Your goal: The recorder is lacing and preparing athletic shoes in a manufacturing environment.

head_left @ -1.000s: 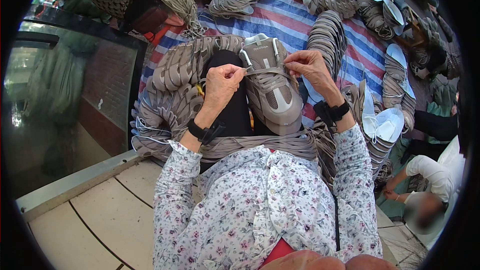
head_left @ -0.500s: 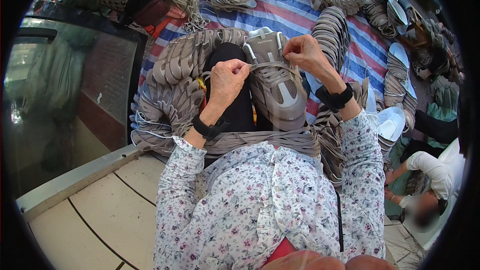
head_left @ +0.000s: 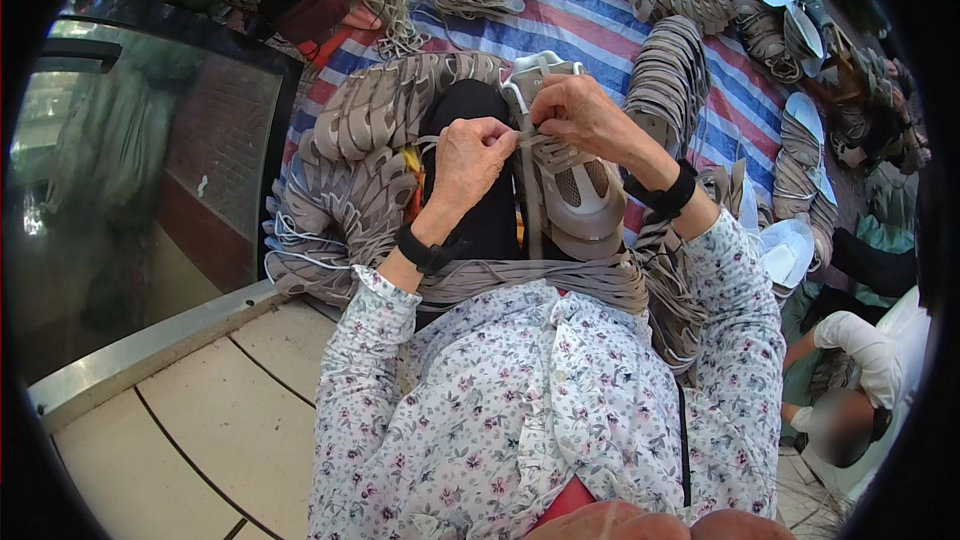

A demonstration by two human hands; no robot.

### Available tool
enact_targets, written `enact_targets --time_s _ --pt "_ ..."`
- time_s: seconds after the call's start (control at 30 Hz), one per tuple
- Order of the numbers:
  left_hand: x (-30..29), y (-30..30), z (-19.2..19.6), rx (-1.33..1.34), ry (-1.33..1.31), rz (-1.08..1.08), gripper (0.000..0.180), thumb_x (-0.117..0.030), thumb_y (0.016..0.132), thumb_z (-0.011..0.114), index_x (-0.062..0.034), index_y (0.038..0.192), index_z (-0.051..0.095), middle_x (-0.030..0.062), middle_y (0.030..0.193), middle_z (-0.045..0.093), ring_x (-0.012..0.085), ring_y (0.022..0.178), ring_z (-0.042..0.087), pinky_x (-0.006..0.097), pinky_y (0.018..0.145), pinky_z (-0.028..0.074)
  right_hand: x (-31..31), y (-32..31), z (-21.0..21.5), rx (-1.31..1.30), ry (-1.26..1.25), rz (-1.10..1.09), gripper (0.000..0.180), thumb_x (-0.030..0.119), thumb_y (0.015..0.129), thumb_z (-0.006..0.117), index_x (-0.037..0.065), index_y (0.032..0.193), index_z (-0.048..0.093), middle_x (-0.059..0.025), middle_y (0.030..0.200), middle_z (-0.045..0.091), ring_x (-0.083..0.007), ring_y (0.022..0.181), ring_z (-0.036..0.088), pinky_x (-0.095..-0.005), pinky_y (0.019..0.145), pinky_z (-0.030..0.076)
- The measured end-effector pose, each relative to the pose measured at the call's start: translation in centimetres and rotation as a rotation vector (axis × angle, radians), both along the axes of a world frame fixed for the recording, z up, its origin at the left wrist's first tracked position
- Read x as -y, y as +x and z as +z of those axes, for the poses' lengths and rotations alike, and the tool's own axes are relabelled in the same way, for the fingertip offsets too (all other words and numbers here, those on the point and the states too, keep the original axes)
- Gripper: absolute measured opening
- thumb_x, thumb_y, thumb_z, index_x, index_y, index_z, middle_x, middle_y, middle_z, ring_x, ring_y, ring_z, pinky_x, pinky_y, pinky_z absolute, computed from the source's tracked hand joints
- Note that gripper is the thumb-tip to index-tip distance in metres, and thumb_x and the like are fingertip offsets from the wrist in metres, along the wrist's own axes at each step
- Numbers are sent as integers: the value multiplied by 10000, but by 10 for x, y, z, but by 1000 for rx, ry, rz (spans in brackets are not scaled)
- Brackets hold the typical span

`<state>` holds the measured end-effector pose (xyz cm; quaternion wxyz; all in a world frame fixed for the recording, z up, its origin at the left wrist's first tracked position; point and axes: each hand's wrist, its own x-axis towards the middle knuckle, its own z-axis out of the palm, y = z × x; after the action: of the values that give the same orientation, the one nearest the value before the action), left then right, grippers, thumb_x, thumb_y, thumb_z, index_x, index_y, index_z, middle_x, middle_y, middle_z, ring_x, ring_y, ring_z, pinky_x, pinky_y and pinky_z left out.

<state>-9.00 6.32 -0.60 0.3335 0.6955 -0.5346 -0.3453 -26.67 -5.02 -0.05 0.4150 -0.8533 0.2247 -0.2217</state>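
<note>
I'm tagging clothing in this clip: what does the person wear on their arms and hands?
Both arms are in long white sleeves printed with small purple and grey flowers. The left hand and right hand are bare, no gloves. Each wrist carries a black band.

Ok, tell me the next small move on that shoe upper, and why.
Probably draw the lace taut with the left hand. Both hands pinch at the top of the grey shoe upper, the right hand steadying it on the lap, and the lace between them looks not yet pulled through.

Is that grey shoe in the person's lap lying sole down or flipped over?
Sole down: the grey shoe shows its mesh top and laces facing up, with both hands working at its lace area.
</note>
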Motion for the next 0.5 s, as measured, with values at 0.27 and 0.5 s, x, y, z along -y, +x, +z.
enact_targets --time_s 0.27,0.5 --pt "4 0 1 66 31 -20 196 -157 857 704 35 839 733 33 595 621 70 510 532 244 488 426 12 3 8 -181 244 -6 173 -5 665 745 -46 831 718 -102 796 673 -186 743 638 -302 652 502" --pt "8 2 -2 22 65 -20 214 -198 800 695 10 810 740 128 624 671 221 566 660 322 584 510 18 6 4 -226 258 1 186 2 631 745 -19 816 743 -117 754 714 -185 701 679 -312 621 532"
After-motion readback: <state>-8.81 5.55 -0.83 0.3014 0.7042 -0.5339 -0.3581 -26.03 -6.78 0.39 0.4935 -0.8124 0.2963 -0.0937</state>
